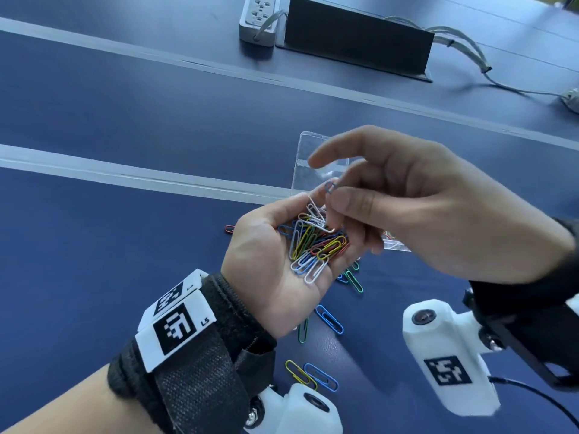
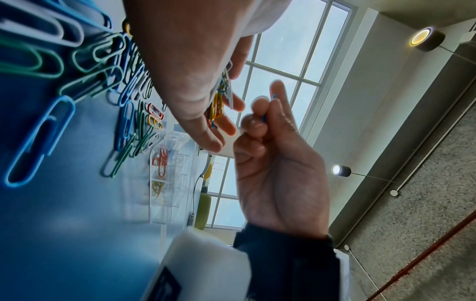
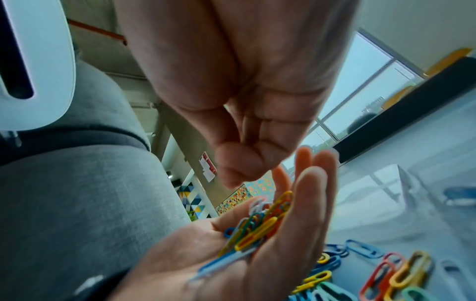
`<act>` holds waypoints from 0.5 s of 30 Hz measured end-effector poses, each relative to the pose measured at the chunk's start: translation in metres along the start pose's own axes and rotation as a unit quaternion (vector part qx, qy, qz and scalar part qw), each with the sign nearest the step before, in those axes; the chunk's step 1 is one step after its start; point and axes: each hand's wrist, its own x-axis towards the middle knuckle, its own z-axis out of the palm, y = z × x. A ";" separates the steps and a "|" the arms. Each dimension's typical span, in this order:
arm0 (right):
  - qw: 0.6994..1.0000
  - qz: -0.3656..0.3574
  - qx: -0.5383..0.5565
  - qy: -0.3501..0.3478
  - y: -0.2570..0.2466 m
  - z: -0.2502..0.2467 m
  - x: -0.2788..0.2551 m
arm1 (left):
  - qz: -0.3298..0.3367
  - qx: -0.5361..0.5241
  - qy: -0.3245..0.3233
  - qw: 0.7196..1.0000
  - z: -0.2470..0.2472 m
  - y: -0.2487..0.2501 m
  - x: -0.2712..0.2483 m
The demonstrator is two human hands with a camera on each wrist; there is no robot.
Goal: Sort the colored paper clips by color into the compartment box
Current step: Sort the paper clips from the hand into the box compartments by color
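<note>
Paper clips on flat left grip; blue clip in right grip's pinch

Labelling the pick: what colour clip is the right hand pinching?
Blue clip, best in head view.

Clip heap in left hand, loose clips beneath on table, box behind.
</note>
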 end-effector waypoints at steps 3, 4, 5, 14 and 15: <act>0.999 0.027 -0.034 0.002 0.002 0.000 -0.001 | 0.000 -0.003 -0.004 1.000 -0.001 0.000 -0.001; 0.999 0.043 -0.031 0.015 0.002 0.000 -0.001 | -0.004 0.004 -0.008 1.000 -0.003 0.000 -0.001; 0.998 0.058 -0.022 0.027 0.001 0.000 0.000 | -0.008 0.012 -0.008 1.000 -0.005 0.000 0.000; 0.921 -0.047 -0.386 0.036 -0.002 0.023 0.000 | -0.031 0.050 -0.004 0.998 -0.009 0.003 0.003; 0.909 -0.045 -0.413 0.027 -0.002 0.026 0.001 | -0.012 0.049 -0.024 0.998 -0.013 0.003 0.002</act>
